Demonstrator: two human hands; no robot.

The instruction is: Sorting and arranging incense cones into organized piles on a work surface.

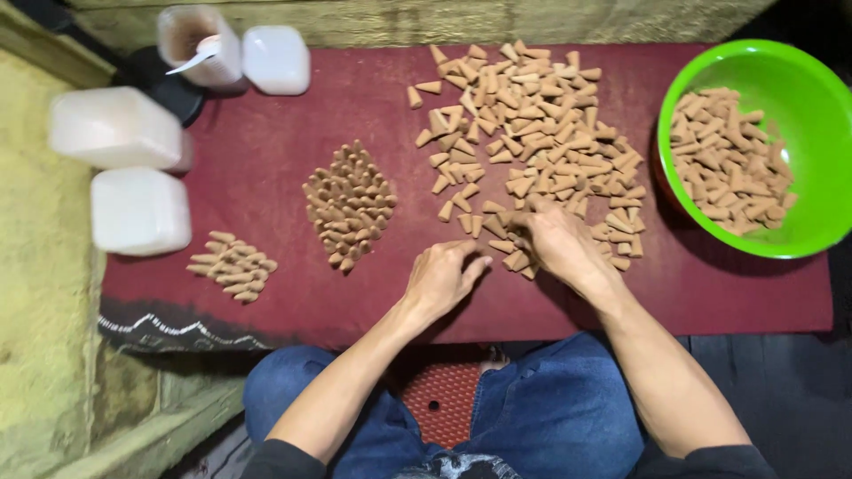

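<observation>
A big loose heap of tan cones (532, 124) lies scattered on a dark red board (266, 293). My right hand (557, 247) rests on the heap's near edge, fingers curled over a few cones. My left hand (441, 277) lies beside it on the bare board, fingers bent and close together; whether it holds any cone is hidden. To the left, a tight cluster of cones standing upright (349, 206) forms a diamond shape. A small group of cones lying flat (232, 265) sits further left.
A green bowl (812, 98) with several cones stands at the right edge of the board. White plastic containers (140, 211) sit at the left, and a jar with a spoon (200, 44) at the back. My knees in jeans are below the board.
</observation>
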